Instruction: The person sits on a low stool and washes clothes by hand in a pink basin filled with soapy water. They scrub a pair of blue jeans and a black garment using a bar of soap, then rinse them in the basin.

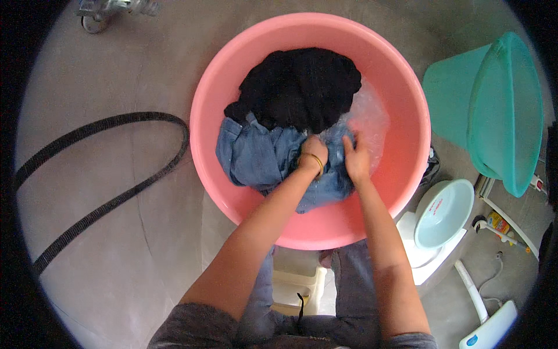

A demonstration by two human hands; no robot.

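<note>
A large pink plastic tub [310, 242] stands before me. Wet blue denim clothing [257, 152] lies across its middle. Behind that is a bunched black garment [301, 87], and foamy water [370, 118] shows to the right. My left hand [314, 152], with a gold-coloured bangle at the wrist, is closed on the denim, its fingertips hidden. Beside it, my right hand [357, 159] rests at the right edge of the denim, thumb raised; whether its fingers grip the cloth is unclear.
A ribbed black hose [144, 117] loops over the floor on the left, and a metal tap [115, 8] is at top left. At right are a tilted teal tub [453, 91], a pale blue basin [444, 213] and a yellow-labelled bottle [498, 222]. A cream plastic stool [296, 279] shows between my legs.
</note>
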